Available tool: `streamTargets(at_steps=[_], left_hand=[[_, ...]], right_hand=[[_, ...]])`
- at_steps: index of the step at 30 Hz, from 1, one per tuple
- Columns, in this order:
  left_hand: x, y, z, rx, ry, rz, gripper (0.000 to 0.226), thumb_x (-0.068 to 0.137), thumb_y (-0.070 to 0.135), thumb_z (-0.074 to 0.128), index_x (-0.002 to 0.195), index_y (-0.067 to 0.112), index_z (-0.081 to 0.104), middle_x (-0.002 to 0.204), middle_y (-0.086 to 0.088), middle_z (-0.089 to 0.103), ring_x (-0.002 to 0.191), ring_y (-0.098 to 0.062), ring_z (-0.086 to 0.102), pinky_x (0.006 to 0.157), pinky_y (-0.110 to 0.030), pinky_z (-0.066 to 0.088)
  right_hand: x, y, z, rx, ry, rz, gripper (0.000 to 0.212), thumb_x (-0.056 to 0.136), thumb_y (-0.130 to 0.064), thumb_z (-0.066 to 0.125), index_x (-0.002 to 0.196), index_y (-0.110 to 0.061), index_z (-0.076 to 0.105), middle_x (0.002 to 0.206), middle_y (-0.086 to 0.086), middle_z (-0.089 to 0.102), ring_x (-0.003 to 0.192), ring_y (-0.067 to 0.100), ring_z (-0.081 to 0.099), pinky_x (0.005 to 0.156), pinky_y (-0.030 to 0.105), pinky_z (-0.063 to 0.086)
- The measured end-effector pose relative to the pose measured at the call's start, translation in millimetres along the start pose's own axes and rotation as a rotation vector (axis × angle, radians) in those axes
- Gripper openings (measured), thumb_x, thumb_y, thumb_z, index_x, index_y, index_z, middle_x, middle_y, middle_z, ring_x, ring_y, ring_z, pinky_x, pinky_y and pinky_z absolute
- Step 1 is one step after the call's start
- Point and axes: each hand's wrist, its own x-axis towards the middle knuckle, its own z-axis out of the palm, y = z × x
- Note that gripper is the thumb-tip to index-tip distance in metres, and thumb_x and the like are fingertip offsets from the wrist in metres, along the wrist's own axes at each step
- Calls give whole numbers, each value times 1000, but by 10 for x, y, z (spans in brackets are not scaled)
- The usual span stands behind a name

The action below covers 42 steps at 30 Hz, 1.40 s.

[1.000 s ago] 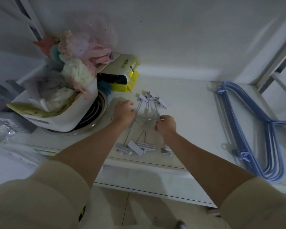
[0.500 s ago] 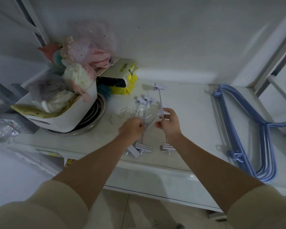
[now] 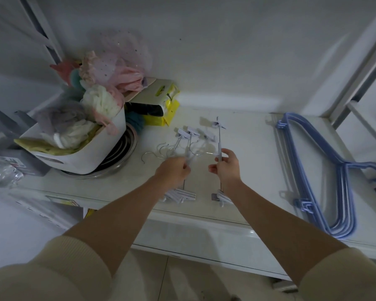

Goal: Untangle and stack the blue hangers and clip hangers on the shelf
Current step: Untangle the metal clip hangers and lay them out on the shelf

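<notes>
the right hand [image 3: 226,168] pinches one clip hanger [image 3: 219,148], its rod running 12 to 6. the left hand [image 3: 174,172] grips the tangle [image 3: 189,144] just at 9 — free it sideways. blue hangers [image 3: 326,183] lie stacked at 3 on the shelf [image 3: 248,131].

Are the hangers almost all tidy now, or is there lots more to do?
About halfway, it seems. Done: the blue hangers lie nested in one stack at the right of the shelf. In hand: the right hand holds one clip hanger pulled apart from the rest, while the left hand grips the tangled bunch. Left: freeing those remaining clip hangers and stacking them together.
</notes>
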Motion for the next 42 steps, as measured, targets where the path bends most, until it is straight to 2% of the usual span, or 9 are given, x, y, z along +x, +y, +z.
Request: streamTargets(at_steps=[6, 10, 15, 20, 25, 30, 33, 37, 42], left_hand=[[42, 198, -199, -93, 39, -46, 30, 90, 22, 45, 62, 17, 37, 68, -7, 53, 66, -26, 53, 62, -32, 38], [52, 362, 31, -118, -4, -45, 22, 89, 23, 43, 68, 14, 44, 77, -13, 65, 78, -30, 66, 63, -32, 43], [70, 520, 286, -125, 1, -47, 32, 90, 23, 42, 60, 14, 40, 61, -4, 52, 67, -28, 55, 53, -29, 34], [132, 551, 367, -177, -68, -71, 25, 87, 17, 54, 75, 0, 68, 79, -19, 72, 78, -32, 69, 76, -36, 56], [72, 489, 245, -281, -53, -69, 25, 75, 6, 51, 52, 8, 59, 53, -9, 61, 51, -21, 57, 61, -29, 49], [-123, 123, -28, -173, 116, -160, 22, 76, 18, 54, 57, 8, 54, 61, -12, 59, 60, -29, 56, 55, -30, 42], [-252, -6, -33, -78, -4, -224, 30, 75, 29, 60, 51, 16, 46, 54, -1, 49, 58, -23, 52, 55, -25, 36], [-288, 15, 71, -9, -105, -231, 33, 70, 45, 65, 58, 16, 56, 58, 1, 55, 67, -23, 59, 65, -27, 41], [-268, 101, 125, 0, -88, -249, 12, 76, 28, 61, 73, 17, 58, 84, -12, 66, 88, -30, 66, 70, -30, 45]], right_hand=[[-11, -90, -7, 35, -20, -27, 54, 88, 16, 25, 131, -12, 44, 89, 2, 49, 55, 18, 56, 67, 32, 56], [13, -82, -101, -9, -5, -24, 53, 89, 14, 25, 131, -10, 45, 88, 2, 49, 56, 19, 57, 77, 39, 57], [74, 14, -281, -81, 52, 2, 48, 92, 11, 27, 130, -10, 47, 88, 2, 51, 54, 17, 57, 81, 42, 58], [96, 89, -374, -175, 74, 34, 41, 95, 5, 31, 128, -13, 48, 93, 2, 54, 55, 13, 58, 82, 39, 57], [87, 124, -355, -243, 65, 49, 40, 96, 2, 34, 130, -13, 47, 103, 6, 56, 57, 12, 58, 76, 37, 57], [73, 141, -349, -477, 82, -50, 42, 94, -3, 38, 134, -13, 44, 123, 15, 58, 106, 32, 59, 89, 41, 52], [59, 113, -312, -630, 93, -45, 51, 89, 2, 37, 137, -12, 42, 132, 18, 49, 122, 36, 45, 100, 44, 43], [-131, 112, -241, -854, 133, -234, 61, 80, 1, 46, 138, -15, 40, 138, 14, 39, 125, 35, 33, 102, 42, 32], [-249, 205, -113, -1042, -76, -471, 47, 83, -20, 58, 130, -17, 51, 130, 12, 49, 121, 33, 40, 98, 39, 38]])
